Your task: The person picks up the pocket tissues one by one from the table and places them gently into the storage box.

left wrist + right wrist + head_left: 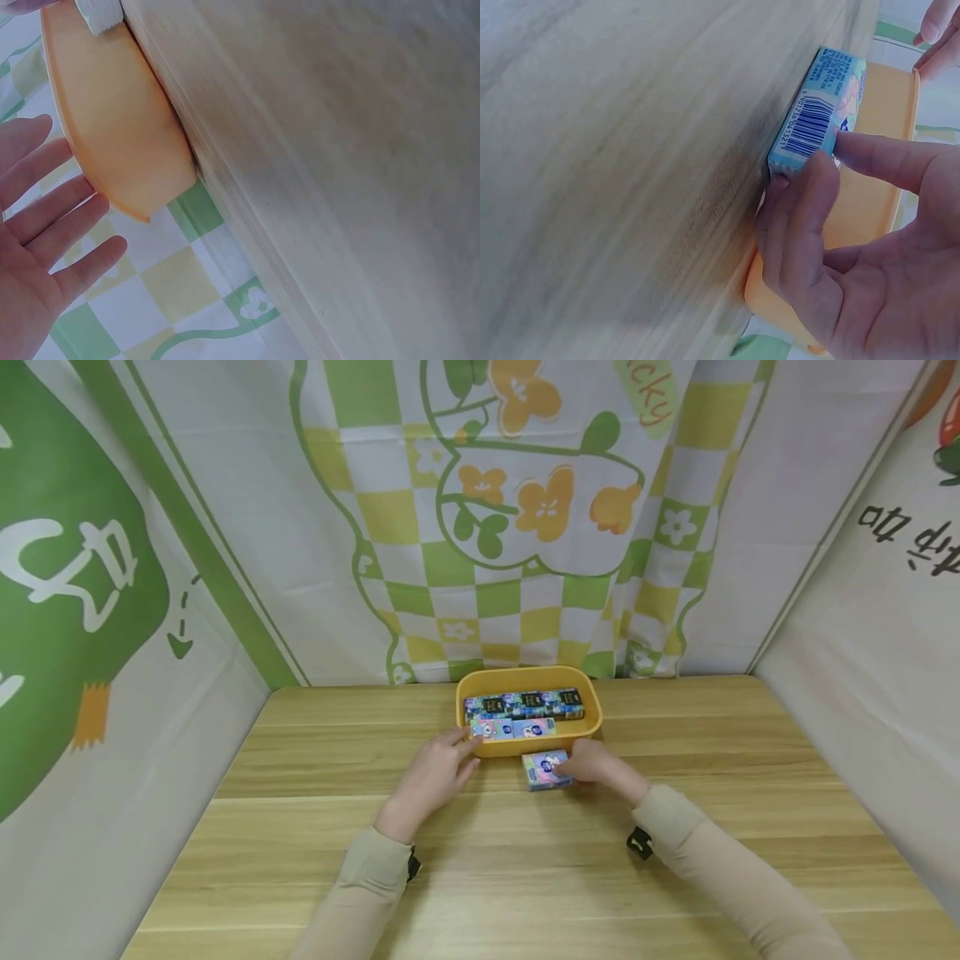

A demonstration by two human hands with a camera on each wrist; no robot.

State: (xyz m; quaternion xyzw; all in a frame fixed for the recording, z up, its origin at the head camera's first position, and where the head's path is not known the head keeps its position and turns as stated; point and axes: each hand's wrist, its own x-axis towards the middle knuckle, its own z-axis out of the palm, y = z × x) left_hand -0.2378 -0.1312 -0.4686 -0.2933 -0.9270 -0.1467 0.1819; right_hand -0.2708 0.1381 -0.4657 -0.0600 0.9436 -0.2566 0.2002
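Observation:
A yellow plastic basket (498, 748) stands at the back of the wooden table. Three dark patterned tissue packs (525, 703) form its rear row, and two pastel tissue packs (491, 729) lie in front of them. Just outside the front wall, my right hand (600, 767) pinches another pastel tissue pack (542, 772) between thumb and fingers. The right wrist view shows this pack's blue barcode side (807, 124), low by the tabletop. My left hand (435, 773) touches the basket's front left rim, its fingers extended in the left wrist view.
The wooden tabletop (517, 877) spreads out in front of the basket. A checked curtain (517, 602) hangs right behind the table's back edge. Printed fabric walls (862, 635) rise on both sides.

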